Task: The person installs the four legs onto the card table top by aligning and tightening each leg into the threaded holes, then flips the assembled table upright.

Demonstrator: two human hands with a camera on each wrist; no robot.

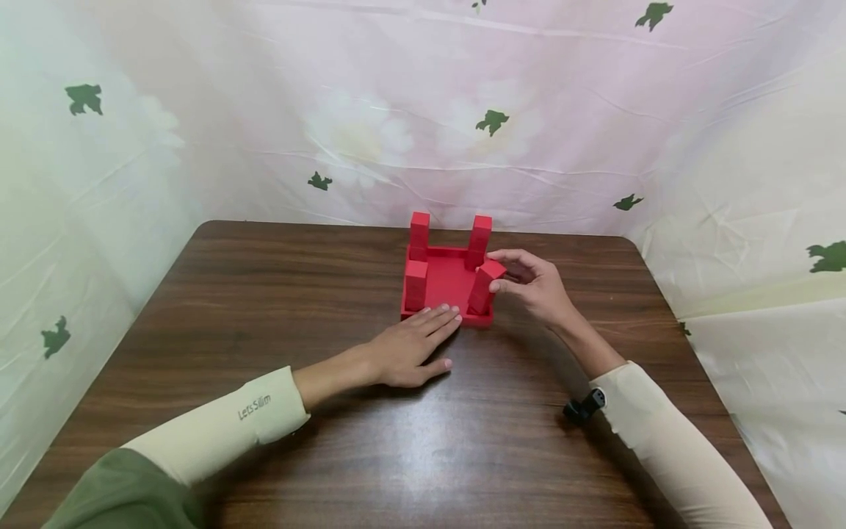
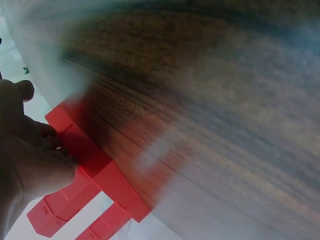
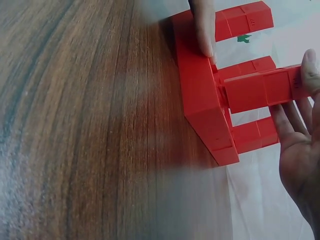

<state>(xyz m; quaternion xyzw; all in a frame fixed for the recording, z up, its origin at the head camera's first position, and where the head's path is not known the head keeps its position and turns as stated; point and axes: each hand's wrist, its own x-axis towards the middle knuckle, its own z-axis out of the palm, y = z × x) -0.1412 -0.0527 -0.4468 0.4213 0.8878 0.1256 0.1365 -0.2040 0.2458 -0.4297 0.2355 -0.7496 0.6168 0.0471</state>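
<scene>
A shallow red square tray (image 1: 449, 285) lies on the table, with red posts at its corners. Near left stands one post (image 1: 416, 286); the far left post (image 1: 419, 236) and far right post (image 1: 479, 241) rise behind. At the near right corner, a post (image 1: 487, 283) leans slightly to the right. My right hand (image 1: 538, 290) pinches this leaning post near its top, thumb and fingers on opposite sides in the right wrist view. Whether its base is seated cannot be told. My left hand (image 1: 411, 349) lies with straight fingers touching the tray's near wall.
The dark wood-grain table (image 1: 297, 294) extends around the tray on all sides. A pale floral curtain (image 1: 264, 110) with green bird shapes hangs behind and beside it. A small black device (image 1: 584, 408) sits at the right sleeve's cuff.
</scene>
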